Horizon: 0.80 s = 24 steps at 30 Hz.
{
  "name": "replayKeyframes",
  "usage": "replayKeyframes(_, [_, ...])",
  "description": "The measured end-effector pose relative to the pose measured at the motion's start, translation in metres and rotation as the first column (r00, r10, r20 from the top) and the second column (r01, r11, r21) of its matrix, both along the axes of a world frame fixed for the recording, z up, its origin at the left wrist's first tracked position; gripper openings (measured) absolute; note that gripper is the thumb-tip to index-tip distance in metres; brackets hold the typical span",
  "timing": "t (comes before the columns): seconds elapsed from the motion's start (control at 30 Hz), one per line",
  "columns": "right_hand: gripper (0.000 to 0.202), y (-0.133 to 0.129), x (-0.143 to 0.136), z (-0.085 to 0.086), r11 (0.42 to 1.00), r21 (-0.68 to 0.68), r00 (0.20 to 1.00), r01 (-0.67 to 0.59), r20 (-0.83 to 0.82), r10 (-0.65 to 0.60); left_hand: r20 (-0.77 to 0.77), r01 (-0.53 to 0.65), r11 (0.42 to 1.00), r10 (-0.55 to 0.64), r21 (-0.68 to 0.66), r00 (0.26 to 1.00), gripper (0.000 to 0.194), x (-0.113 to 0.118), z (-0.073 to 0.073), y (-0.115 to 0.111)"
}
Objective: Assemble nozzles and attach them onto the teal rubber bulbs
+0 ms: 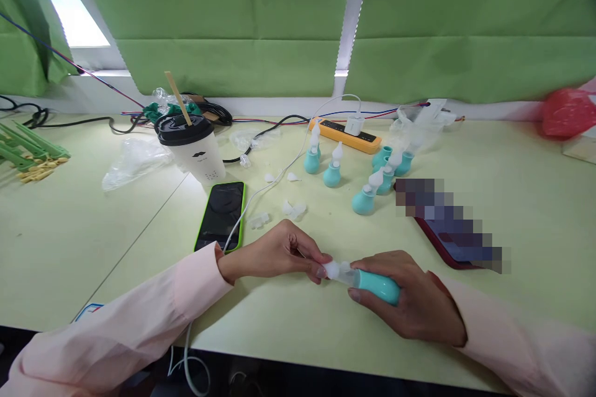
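Note:
Above the front part of the table, my right hand (414, 301) is closed around the teal bulb of a nasal aspirator (379, 285), which lies nearly level. At the bulb's left end is a clear neck piece. My left hand (279, 251) pinches a small white nozzle tip (331, 270) that meets this neck; whether it is fully seated I cannot tell. Behind my hands stand several teal bulbs, some fitted with white tips, such as one aspirator (364, 200) and another aspirator (332, 172). Loose translucent pieces (294, 209) lie beyond my left hand.
A green-edged phone (221, 216) with a white cable lies left, near a lidded paper cup (198, 152) holding a stick. To the right is a dark red phone (447, 229), partly pixelated. An orange power strip (344, 134) and plastic bags line the back. Green parts (30, 149) sit far left.

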State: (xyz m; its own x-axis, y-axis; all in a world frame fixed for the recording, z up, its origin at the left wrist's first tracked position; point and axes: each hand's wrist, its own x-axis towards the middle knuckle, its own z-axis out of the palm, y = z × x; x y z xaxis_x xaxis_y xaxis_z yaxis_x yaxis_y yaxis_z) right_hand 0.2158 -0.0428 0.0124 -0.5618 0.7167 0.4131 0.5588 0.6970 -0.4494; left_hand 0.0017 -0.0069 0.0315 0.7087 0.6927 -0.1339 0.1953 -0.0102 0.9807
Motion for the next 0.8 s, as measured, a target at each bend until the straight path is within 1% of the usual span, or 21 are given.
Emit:
replayKeyframes(0.03, [0.014, 0.0, 0.0, 0.0, 1.0, -0.007, 1.0, -0.01, -0.001, 0.01, -0.003, 0.004, 1.0, -0.004, 0.009, 1.0, 0.012, 0.0, 0.0, -0.001])
replayKeyframes(0.1, [0.015, 0.001, 0.0, -0.001, 1.0, -0.003, 1.0, -0.009, -0.017, 0.009, -0.026, 0.001, 0.998, 0.001, 0.067, 1.0, 0.011, 0.001, 0.0, -0.002])
replayKeyframes(0.23, [0.019, 0.003, -0.003, -0.006, 0.996, 0.052, 0.994, 0.076, -0.081, -0.072, -0.054, -0.026, 0.973, 0.039, 0.23, 0.998, 0.012, 0.002, 0.003, -0.004])
replayKeyframes(0.33, [0.02, 0.003, -0.005, -0.006, 0.99, 0.047, 0.984, 0.136, -0.12, -0.13, 0.002, -0.076, 0.949, 0.079, 0.307, 0.997, 0.015, 0.001, 0.006, -0.006])
replayKeyframes(0.4, [0.02, 0.003, -0.004, -0.003, 0.991, 0.028, 0.984, 0.132, -0.127, -0.128, 0.063, -0.137, 0.945, 0.123, 0.298, 0.99, 0.02, 0.001, 0.006, -0.007])
replayKeyframes(0.5, [0.017, 0.006, -0.002, 0.001, 0.998, 0.061, 0.996, 0.031, -0.088, -0.026, 0.111, -0.214, 0.954, 0.194, 0.211, 0.975, 0.029, 0.003, 0.004, -0.01])
replayKeyframes(0.6, [0.018, 0.01, 0.001, 0.001, 0.979, 0.205, 0.999, -0.012, -0.033, 0.019, 0.077, -0.245, 0.962, 0.238, 0.116, 0.968, 0.034, 0.006, -0.001, -0.011])
replayKeyframes(0.7, [0.022, 0.013, 0.002, 0.0, 0.928, 0.373, 1.0, 0.006, 0.001, -0.007, 0.049, -0.237, 0.969, 0.235, 0.062, 0.971, 0.035, 0.006, -0.003, -0.01])
replayKeyframes(0.77, [0.022, 0.013, 0.002, -0.001, 0.902, 0.431, 0.999, -0.003, 0.037, -0.015, 0.043, -0.214, 0.975, 0.212, 0.062, 0.976, 0.034, 0.005, -0.003, -0.01])
replayKeyframes(0.8, [0.022, 0.013, 0.002, -0.001, 0.901, 0.433, 0.999, -0.011, 0.052, -0.013, 0.043, -0.2, 0.977, 0.197, 0.074, 0.979, 0.033, 0.005, -0.003, -0.01])
